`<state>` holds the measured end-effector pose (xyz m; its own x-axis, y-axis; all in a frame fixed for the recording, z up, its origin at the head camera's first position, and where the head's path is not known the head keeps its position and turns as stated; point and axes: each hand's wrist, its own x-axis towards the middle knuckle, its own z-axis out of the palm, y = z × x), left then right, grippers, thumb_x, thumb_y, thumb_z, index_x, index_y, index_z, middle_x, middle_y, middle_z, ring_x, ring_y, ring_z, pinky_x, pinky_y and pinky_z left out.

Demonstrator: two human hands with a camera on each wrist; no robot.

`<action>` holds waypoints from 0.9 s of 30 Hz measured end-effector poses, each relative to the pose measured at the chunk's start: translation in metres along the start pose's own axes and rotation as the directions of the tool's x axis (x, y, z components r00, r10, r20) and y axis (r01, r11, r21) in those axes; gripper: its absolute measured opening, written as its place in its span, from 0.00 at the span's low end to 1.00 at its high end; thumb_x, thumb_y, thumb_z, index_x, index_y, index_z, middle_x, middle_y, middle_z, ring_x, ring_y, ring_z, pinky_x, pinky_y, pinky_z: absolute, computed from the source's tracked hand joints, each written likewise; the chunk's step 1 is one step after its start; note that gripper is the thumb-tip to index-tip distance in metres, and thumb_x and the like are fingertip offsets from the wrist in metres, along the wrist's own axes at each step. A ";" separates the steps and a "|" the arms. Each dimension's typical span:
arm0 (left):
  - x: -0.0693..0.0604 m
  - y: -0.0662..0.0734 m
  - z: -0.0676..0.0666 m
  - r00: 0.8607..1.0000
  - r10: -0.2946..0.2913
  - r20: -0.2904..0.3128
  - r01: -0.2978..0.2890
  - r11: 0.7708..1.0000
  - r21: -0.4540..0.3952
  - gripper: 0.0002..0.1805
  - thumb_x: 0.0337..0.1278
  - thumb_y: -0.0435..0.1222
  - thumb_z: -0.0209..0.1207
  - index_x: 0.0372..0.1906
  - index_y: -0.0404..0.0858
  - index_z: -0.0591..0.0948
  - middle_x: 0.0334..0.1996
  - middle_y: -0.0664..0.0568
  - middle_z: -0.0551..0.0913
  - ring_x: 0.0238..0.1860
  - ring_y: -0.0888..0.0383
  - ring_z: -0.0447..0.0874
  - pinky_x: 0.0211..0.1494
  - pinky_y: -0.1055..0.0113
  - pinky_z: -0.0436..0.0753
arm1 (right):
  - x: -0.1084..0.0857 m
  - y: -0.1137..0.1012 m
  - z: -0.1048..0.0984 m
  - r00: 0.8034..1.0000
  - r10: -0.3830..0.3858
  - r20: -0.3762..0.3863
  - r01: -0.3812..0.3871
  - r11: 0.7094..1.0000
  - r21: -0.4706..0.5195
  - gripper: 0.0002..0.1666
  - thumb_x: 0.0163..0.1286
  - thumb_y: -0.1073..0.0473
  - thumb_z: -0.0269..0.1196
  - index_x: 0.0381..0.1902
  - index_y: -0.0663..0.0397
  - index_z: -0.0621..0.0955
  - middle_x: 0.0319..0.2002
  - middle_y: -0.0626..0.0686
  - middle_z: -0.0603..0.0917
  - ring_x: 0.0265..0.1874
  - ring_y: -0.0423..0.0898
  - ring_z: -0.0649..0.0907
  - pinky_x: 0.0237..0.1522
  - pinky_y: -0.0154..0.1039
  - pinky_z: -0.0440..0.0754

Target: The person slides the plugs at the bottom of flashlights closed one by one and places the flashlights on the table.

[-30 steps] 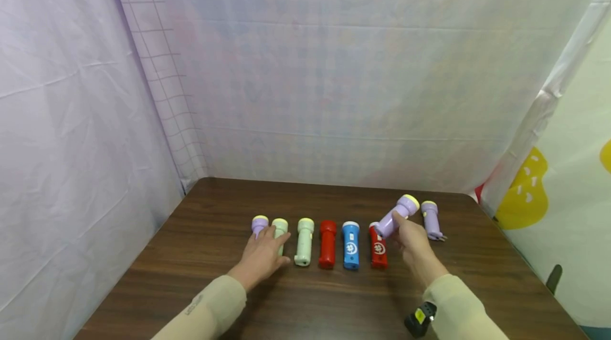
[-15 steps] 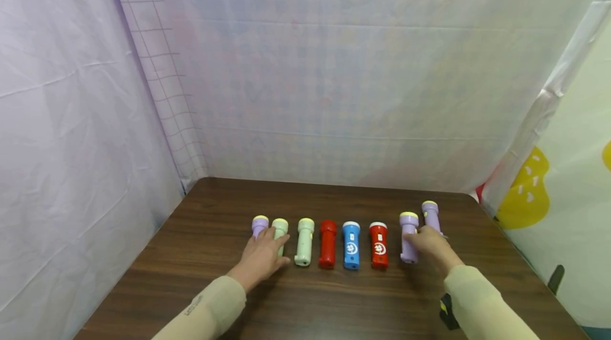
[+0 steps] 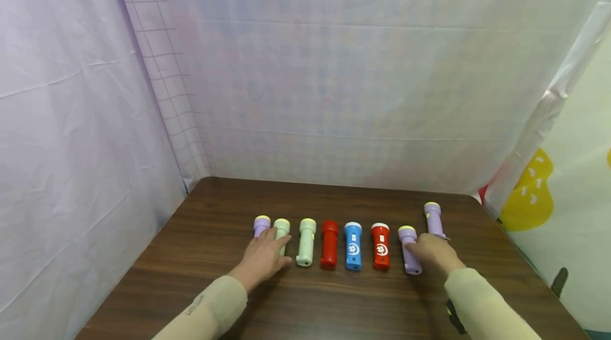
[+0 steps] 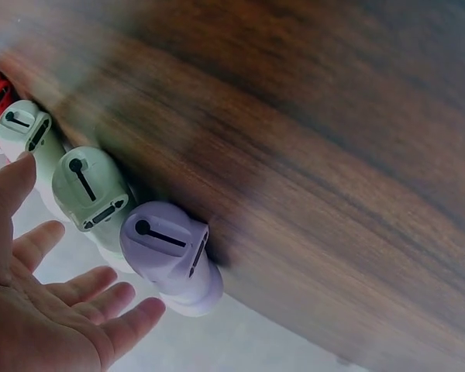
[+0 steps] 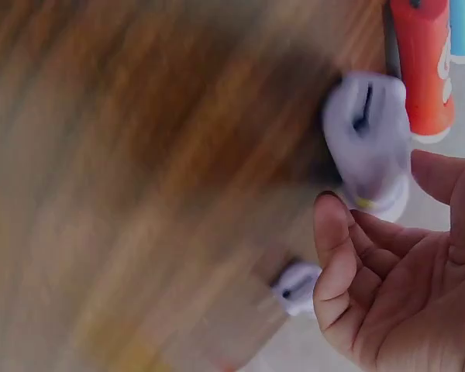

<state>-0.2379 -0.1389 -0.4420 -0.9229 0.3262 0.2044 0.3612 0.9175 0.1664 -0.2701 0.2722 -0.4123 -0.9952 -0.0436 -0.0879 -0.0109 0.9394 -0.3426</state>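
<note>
A row of flashlights lies on the brown table. My left hand [image 3: 262, 258] rests with spread, relaxed fingers over a purple flashlight [image 3: 261, 225] and a pale green flashlight [image 3: 281, 226] at the row's left end, partly hiding both. In the left wrist view, the ends of the purple flashlight [image 4: 167, 244] and green flashlight [image 4: 91, 190] stand just beyond the fingertips. At the row's right end, my right hand [image 3: 435, 252] pinches a slightly tilted purple flashlight [image 3: 411, 263] between thumb and curled fingers. The right wrist view shows this purple flashlight [image 5: 366, 128] blurred.
Between the hands lie a second green flashlight [image 3: 306, 242], a plain red one, a blue flashlight [image 3: 353, 246] and a red flashlight with a white emblem [image 3: 381, 247]. Another purple flashlight [image 3: 433, 219] lies behind my right hand. White curtains [image 3: 334, 90] hang beyond the table [image 3: 305, 308].
My right hand has brought the purple flashlight down from above the red one to the row's right end, then slightly nearer me, turning it. The left hand has stayed in place.
</note>
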 end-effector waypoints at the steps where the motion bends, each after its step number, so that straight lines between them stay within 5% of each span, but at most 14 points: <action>1: 0.000 0.000 0.000 1.000 0.000 0.003 0.000 1.000 0.002 0.31 0.55 0.48 0.69 0.63 0.40 0.79 0.61 0.31 0.72 0.62 0.36 0.71 0.58 0.42 0.74 | 0.002 0.001 -0.004 1.000 0.007 0.009 -0.007 1.000 -0.010 0.22 0.71 0.49 0.54 0.30 0.63 0.80 0.28 0.59 0.79 0.29 0.56 0.79 0.34 0.58 0.77; 13: -0.001 -0.005 -0.004 1.000 0.012 0.000 -0.012 1.000 0.004 0.31 0.56 0.48 0.69 0.63 0.40 0.79 0.62 0.30 0.72 0.62 0.35 0.71 0.58 0.42 0.75 | 0.033 0.041 -0.064 0.989 0.072 -0.132 -0.080 0.995 -0.058 0.22 0.66 0.53 0.54 0.40 0.69 0.80 0.42 0.75 0.80 0.40 0.71 0.80 0.30 0.62 0.77; 20: -0.006 -0.004 -0.002 0.999 0.033 -0.020 -0.033 0.999 -0.006 0.31 0.55 0.47 0.69 0.62 0.39 0.79 0.60 0.30 0.73 0.61 0.35 0.72 0.59 0.43 0.75 | 0.057 0.056 -0.049 0.978 0.074 -0.197 -0.078 0.997 -0.009 0.18 0.63 0.58 0.52 0.39 0.68 0.81 0.43 0.75 0.80 0.40 0.72 0.80 0.28 0.61 0.77; 27: -0.008 0.004 0.001 0.998 0.070 -0.003 -0.070 0.998 0.011 0.31 0.56 0.49 0.68 0.62 0.39 0.79 0.61 0.29 0.73 0.63 0.34 0.71 0.61 0.43 0.73 | 0.056 0.076 -0.026 0.962 0.211 -0.174 -0.207 0.977 0.045 0.42 0.71 0.36 0.53 0.44 0.79 0.78 0.45 0.81 0.77 0.43 0.76 0.79 0.29 0.62 0.79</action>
<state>-0.2295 -0.1379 -0.4437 -0.8952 0.3886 0.2184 0.4230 0.8951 0.1409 -0.3293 0.3497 -0.4185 -0.9765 0.2155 0.0058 0.1992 0.9120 -0.3585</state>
